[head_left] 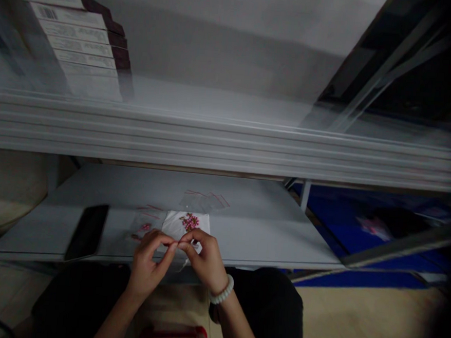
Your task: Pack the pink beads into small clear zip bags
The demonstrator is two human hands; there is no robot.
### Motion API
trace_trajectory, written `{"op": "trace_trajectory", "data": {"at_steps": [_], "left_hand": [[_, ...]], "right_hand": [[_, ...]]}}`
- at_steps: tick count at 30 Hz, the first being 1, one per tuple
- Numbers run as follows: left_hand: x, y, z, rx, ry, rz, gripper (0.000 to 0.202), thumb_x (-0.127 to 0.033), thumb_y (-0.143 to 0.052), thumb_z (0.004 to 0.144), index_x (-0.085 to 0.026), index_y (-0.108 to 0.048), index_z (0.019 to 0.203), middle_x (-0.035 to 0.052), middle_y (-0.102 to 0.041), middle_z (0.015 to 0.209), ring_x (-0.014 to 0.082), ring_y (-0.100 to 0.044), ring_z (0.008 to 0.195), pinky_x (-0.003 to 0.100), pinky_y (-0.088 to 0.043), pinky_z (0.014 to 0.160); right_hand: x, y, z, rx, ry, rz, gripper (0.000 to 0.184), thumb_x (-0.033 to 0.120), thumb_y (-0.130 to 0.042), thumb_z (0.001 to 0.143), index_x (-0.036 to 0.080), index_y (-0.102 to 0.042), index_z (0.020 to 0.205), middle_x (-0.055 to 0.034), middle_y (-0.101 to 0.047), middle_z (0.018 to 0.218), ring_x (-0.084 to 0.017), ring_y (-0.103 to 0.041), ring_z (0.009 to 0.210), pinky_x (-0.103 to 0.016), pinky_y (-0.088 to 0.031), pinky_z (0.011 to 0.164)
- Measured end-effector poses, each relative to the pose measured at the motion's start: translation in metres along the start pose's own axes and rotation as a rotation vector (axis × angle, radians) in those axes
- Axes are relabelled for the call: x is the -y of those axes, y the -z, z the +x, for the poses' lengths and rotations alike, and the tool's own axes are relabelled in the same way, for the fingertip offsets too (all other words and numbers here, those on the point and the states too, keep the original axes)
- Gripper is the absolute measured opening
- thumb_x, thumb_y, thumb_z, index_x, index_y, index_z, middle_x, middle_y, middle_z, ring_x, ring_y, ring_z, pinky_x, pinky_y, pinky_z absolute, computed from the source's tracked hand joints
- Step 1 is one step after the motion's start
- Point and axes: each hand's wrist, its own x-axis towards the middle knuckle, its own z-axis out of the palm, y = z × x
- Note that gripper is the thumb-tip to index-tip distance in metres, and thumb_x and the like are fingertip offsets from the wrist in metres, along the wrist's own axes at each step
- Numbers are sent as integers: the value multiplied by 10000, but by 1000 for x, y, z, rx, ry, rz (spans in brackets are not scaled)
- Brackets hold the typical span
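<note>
Thin pink strand (175, 243) held crosswise, pinched narrowly between left grip (149, 265) and right grip (205, 257); both equally near.

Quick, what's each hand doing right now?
Left hand: closed, fingertips pinching a small pinkish item, too small to identify.
Right hand: closed, fingertips apparently pinching the same item.

**Workroom corner, dim light, shelving over a low table**
White shelf (227, 138) above grey table (244, 237); stacked flat boxes (91, 46) with barcode labels, upper left; metal post (305, 194) under shelf; blue sheet (356, 280) beyond table, right; tan floor (365, 318) below.
</note>
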Motion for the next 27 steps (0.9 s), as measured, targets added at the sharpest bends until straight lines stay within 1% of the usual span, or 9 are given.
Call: {"op": "trace_trajectory", "data": {"at_steps": [4, 7, 11, 15, 17, 20, 23, 25, 27], "left_hand": [[-4, 0, -1, -2, 12, 37, 110, -222, -547, 859, -215, -595, 760, 1, -634, 727, 172, -592, 746, 318, -438, 813], [-4, 2, 0, 3, 38, 22, 118, -249, -545, 868, -218, -606, 772, 6, -641, 742, 178, -597, 759, 317, -440, 808], [0, 7, 1, -11, 61, 6, 111, -258, -554, 864, -220, -622, 785, 6, -653, 764, 183, -601, 785, 322, -431, 853], [2, 10, 1, 6, 37, 13, 107, -249, -563, 864, -219, -623, 782, -3, -647, 751, 176, -594, 785, 331, -405, 898], [2, 11, 1, 9, 40, 6, 102, -247, -569, 865, -212, -621, 785, -1, -646, 758, 172, -591, 787, 333, -400, 903], [5, 12, 2, -3, 70, -22, 112, -259, -569, 868, -201, -618, 785, 4, -643, 760, 170, -591, 782, 326, -413, 875], [10, 15, 5, 20, 105, -31, 135, -288, -559, 872, -199, -626, 796, 15, -652, 774, 181, -603, 806, 306, -433, 822], [14, 18, 7, 25, 154, -39, 143, -312, -545, 877, -202, -636, 881, 32, -673, 854, 192, -620, 865, 294, -448, 802], [23, 22, 8, -7, 232, -53, 199, -336, -533, 879, -210, -619, 1006, 47, -680, 952, 199, -630, 920, 286, -464, 791]], "right_hand": [[1, -5, -3, -73, 36, -72, 135, 111, -593, 807, 180, -626, 696, -32, -625, 704, -178, -573, 724, -273, -414, 670], [1, -2, -3, -98, 31, -37, 131, 169, -623, 812, 183, -645, 684, -31, -624, 681, -176, -567, 691, -272, -418, 650], [-4, 5, -2, -15, -30, 102, 67, 234, -668, 803, 189, -706, 769, -39, -692, 735, -172, -615, 696, -267, -455, 665], [-8, 9, -2, -38, -43, 44, 132, 205, -648, 811, 172, -681, 688, -36, -667, 677, -165, -599, 665, -264, -442, 651], [-8, 8, -2, -38, -29, 13, 140, 197, -632, 819, 166, -666, 687, -33, -649, 667, -158, -586, 661, -262, -437, 650], [-7, 7, 0, 42, -12, 53, 105, 208, -624, 821, 158, -666, 739, -42, -649, 720, -151, -589, 690, -251, -454, 651], [-10, 8, 8, 107, 22, 75, 109, 219, -614, 821, 158, -678, 757, -55, -651, 779, -148, -589, 717, -234, -457, 622], [-17, 11, 20, 93, 14, 58, 122, 224, -600, 824, 158, -687, 770, -57, -668, 777, -144, -592, 690, -233, -458, 608], [-30, 17, 40, 48, -36, 7, 142, 225, -576, 830, 153, -697, 812, -59, -694, 769, -142, -612, 665, -237, -473, 611]]}}
